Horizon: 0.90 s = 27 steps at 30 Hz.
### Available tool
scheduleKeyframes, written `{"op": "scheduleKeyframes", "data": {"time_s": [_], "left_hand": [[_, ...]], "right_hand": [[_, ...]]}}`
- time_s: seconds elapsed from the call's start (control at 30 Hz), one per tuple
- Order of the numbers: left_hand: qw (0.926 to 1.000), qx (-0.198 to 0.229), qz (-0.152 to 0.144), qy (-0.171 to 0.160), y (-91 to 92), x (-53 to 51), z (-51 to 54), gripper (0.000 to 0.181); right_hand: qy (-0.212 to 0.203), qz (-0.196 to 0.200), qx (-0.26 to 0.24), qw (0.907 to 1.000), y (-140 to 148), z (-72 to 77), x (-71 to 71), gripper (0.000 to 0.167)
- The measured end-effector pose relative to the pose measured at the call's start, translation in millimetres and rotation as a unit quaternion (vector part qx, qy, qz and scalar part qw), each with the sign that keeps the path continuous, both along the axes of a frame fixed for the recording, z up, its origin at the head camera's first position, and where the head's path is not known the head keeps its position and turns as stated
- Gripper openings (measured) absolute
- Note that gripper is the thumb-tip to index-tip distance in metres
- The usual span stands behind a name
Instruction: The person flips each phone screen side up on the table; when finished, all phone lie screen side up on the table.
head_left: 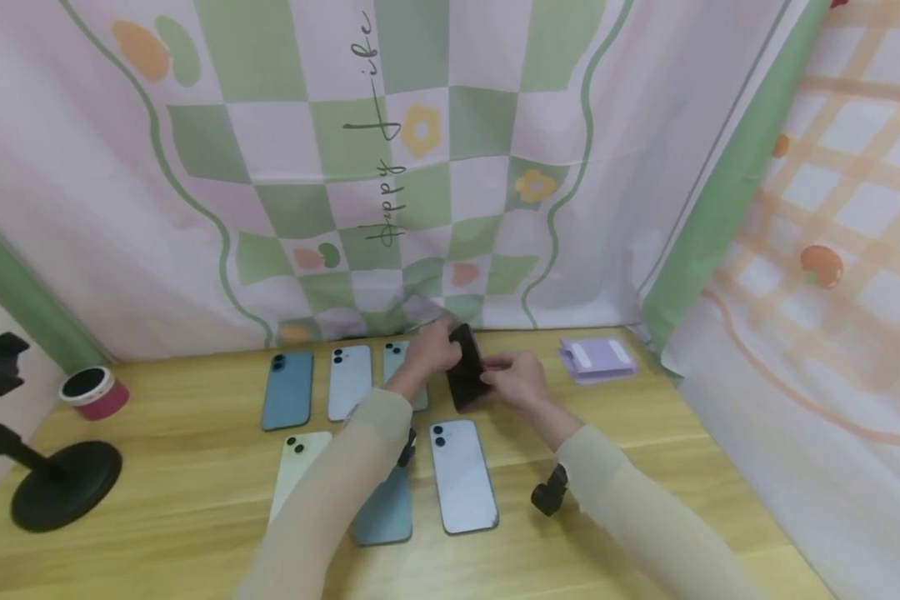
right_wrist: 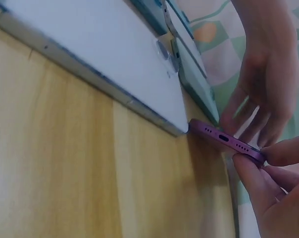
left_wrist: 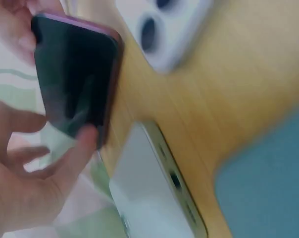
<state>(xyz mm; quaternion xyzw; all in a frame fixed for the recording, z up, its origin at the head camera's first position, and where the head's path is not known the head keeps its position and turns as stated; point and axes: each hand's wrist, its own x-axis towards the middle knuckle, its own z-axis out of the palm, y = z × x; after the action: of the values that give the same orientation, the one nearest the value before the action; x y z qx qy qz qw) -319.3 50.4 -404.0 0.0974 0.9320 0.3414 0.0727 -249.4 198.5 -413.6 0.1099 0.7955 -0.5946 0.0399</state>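
Observation:
A smartphone with a dark glossy screen and a purple frame (right_wrist: pixel 224 139) is held tilted above the table's back edge, its screen (head_left: pixel 465 375) visible in the head view. My right hand (head_left: pixel 517 379) pinches it by its right side, near the charging-port end; thumb and fingers (right_wrist: pixel 256 186) show in the right wrist view. My left hand (head_left: pixel 429 354) is at the phone's left side. In the left wrist view its spread fingers (left_wrist: pixel 73 163) reach the phone's edge, one fingertip overlapping the screen corner. Blur hides how firmly it touches.
Around lie a blue phone (head_left: pixel 287 392), white phones (head_left: pixel 350 383) (head_left: pixel 465 477), a pale green phone (head_left: pixel 300 462), a teal phone (head_left: pixel 386 508) and a mint phone (head_left: pixel 420 400). Beyond are a lilac packet (head_left: pixel 598 358), a pink-and-white cup (head_left: pixel 96 396) and a black stand (head_left: pixel 67 487). Curtain hangs behind.

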Motion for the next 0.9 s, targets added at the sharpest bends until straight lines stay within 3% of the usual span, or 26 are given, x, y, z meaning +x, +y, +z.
{"op": "scheduleKeyframes", "data": {"time_s": [0.1,0.27,0.37,0.43,0.6,0.9], "left_hand": [[0.9956,-0.084,-0.037,0.018,-9.3,1.4,0.2,0.057],[0.9779,-0.184,-0.096,-0.021,-18.8,2.3,-3.1,0.072],[0.9676,-0.221,-0.116,-0.036,-21.2,2.1,-6.9,0.078],[0.9652,-0.229,-0.12,-0.04,-22.0,2.3,-9.1,0.081],[0.9692,-0.215,-0.112,-0.041,-21.8,2.5,-12.4,0.083],[0.9727,-0.205,-0.1,-0.043,-23.8,3.3,-13.8,0.084]], "right_hand": [[-0.002,0.004,0.029,0.9996,4,-4.2,0.8,0.039],[0.005,0.008,0.073,0.9973,9,-15.4,1.7,0.036],[0.016,0.014,0.095,0.9953,9,-21.1,2.2,0.041],[0.024,0.02,0.106,0.9939,9,-23.6,2.2,0.047],[0.03,0.025,0.134,0.9902,5,-23.0,2.0,0.058],[0.008,0.037,0.155,0.9871,2,-17.3,1.9,0.054]]}}
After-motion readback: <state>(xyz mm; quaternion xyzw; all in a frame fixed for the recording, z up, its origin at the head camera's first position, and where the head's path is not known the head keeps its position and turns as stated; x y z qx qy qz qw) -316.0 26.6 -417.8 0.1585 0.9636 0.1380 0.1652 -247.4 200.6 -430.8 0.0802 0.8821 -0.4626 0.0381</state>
